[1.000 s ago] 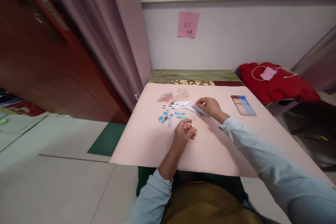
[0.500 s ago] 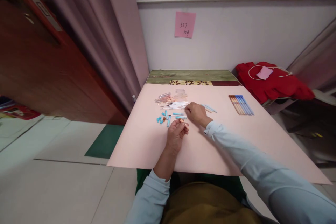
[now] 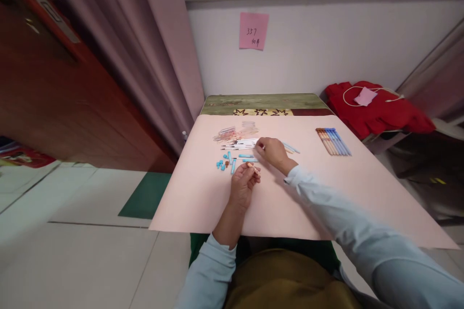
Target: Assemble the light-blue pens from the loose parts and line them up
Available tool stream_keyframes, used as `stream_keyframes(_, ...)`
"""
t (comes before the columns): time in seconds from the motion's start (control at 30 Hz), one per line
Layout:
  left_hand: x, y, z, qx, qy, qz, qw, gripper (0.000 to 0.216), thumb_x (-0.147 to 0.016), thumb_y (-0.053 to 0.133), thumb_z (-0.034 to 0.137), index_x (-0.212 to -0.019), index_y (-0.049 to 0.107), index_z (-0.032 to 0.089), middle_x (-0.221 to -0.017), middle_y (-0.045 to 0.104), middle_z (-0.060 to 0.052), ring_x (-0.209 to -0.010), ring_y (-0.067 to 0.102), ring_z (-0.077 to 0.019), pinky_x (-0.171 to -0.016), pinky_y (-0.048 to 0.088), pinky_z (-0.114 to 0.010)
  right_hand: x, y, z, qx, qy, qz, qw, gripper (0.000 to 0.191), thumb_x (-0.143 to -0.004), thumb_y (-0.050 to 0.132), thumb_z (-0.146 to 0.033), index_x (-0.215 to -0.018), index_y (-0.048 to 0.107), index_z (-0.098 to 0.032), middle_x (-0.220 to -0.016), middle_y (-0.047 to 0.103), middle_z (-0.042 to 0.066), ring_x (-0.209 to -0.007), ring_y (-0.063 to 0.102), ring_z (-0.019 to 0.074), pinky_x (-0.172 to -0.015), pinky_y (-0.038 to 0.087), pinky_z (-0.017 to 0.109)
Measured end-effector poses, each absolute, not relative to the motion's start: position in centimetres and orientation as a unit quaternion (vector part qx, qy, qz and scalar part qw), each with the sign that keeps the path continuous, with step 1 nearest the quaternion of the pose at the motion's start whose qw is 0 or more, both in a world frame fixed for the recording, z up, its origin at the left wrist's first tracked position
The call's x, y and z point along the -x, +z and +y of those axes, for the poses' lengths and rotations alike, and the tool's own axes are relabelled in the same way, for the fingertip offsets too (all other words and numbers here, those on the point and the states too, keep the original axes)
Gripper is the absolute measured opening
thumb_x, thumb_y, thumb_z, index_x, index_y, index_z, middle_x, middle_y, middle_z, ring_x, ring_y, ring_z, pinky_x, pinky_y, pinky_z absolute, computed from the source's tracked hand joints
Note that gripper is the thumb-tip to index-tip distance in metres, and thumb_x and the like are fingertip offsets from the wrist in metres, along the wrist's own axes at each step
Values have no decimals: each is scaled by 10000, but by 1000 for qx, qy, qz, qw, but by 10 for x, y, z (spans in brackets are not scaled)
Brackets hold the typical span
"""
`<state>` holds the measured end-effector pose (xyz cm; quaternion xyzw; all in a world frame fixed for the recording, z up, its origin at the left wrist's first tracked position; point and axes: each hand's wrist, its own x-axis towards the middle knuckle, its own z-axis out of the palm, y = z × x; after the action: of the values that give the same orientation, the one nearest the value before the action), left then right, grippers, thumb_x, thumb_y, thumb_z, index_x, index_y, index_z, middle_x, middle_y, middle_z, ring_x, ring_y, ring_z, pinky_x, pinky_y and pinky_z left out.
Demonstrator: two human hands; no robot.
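My left hand (image 3: 243, 181) is closed around a short orange patterned pen barrel (image 3: 253, 168), low over the near middle of the paper. My right hand (image 3: 272, 152) reaches over the right end of a bunch of white pen refills (image 3: 242, 144) with dark tips. Its thumb and forefinger are pinched together there, and what lies between them is hidden. Between the hands and to the left lie blue pen barrels (image 3: 233, 166) and small blue pen pieces (image 3: 219, 164), with a brown piece (image 3: 226, 164) among them.
Clear and brownish pen parts (image 3: 232, 133) lie behind the refills. Several pens (image 3: 332, 142), orange and blue, line up at the right. A few slim pen parts (image 3: 290, 147) rest beyond my right hand. Pink paper (image 3: 195, 193) covers the table; red cloth (image 3: 377, 111) sits beyond its right side.
My right hand has shifted slightly away from me, toward the white refills. My left hand keeps its hold on the orange barrel, almost unmoved.
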<state>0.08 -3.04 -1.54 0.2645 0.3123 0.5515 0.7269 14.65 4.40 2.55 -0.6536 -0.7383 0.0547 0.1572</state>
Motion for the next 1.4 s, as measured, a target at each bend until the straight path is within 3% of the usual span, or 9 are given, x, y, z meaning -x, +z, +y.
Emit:
stream_keyframes(0.07, -1, -15, -30, -255, 553, 304, 733, 315, -721, 808, 284, -913, 600, 147, -827, 689, -34, -636, 596, -73, -606, 469, -201, -153, 22, 26, 642, 163, -670, 335, 239, -912, 530, -331, -948, 706, -173, -817, 724, 54, -723, 669, 174, -715, 489, 276)
stream_keyframes(0.13, -1, -15, -28, -244, 549, 294, 744, 304, -728, 810, 269, -923, 614, 142, -861, 696, -41, -656, 608, -68, -614, 486, -188, -157, 15, 4, 594, 297, -582, 470, 332, -861, 603, -424, -1045, 683, -160, -696, 675, 7, -586, 620, 151, -616, 488, 270)
stream_keyframes(0.23, 1, -14, -27, -222, 539, 279, 763, 273, -739, 805, 239, -929, 637, 139, -910, 701, -40, -686, 628, -60, -646, 519, -166, -155, 10, -26, 553, 395, -487, 549, 420, -771, 706, -463, -1065, 694, -164, -674, 650, -14, -564, 577, 128, -576, 468, 256)
stream_keyframes(0.37, 4, -14, -27, -197, 530, 254, 785, 236, -734, 804, 193, -898, 642, 141, -943, 702, -37, -705, 650, -48, -683, 543, -135, -149, 19, -51, 548, 447, -428, 563, 347, -729, 743, -464, -895, 710, -161, -750, 685, 22, -517, 516, 91, -478, 388, 223)
stream_keyframes(0.53, 6, -13, -30, -191, 537, 241, 785, 239, -733, 803, 188, -880, 617, 167, -937, 704, -23, -722, 667, -56, -700, 562, -143, -145, 36, -59, 519, 483, -412, 572, 319, -726, 745, -456, -859, 672, -175, -797, 709, 46, -520, 522, 90, -426, 321, 203)
stream_keyframes(0.77, 5, -12, -30, -195, 530, 237, 791, 232, -739, 796, 179, -875, 609, 159, -933, 707, -29, -706, 664, -53, -692, 557, -140, -145, 34, -62, 495, 524, -396, 569, 293, -707, 751, -425, -825, 654, -175, -813, 711, 40, -522, 505, 77, -443, 322, 201)
stream_keyframes(0.93, 4, -12, -30, -203, 528, 247, 787, 225, -742, 790, 175, -879, 614, 153, -944, 709, -35, -717, 667, -53, -715, 553, -140, -146, 32, -61, 496, 527, -385, 573, 372, -688, 764, -397, -978, 682, -180, -781, 708, 18, -510, 500, 75, -443, 324, 200)
stream_keyframes(1.2, 4, -11, -31, -193, 531, 252, 786, 220, -721, 791, 140, -875, 634, 158, -952, 709, -27, -783, 690, -71, -770, 566, -155, -140, 36, -63, 495, 506, -369, 602, 307, -698, 758, -423, -864, 639, -193, -889, 720, 50, -578, 589, 106, -445, 369, 204)
stream_keyframes(1.4, 4, -13, -32, -194, 530, 235, 791, 205, -733, 793, 158, -866, 637, 158, -973, 711, -33, -797, 693, -71, -785, 568, -154, -132, 38, -67, 485, 467, -404, 620, 235, -741, 742, -394, -862, 670, -206, -917, 685, 24, -552, 474, 71, -488, 381, 228)
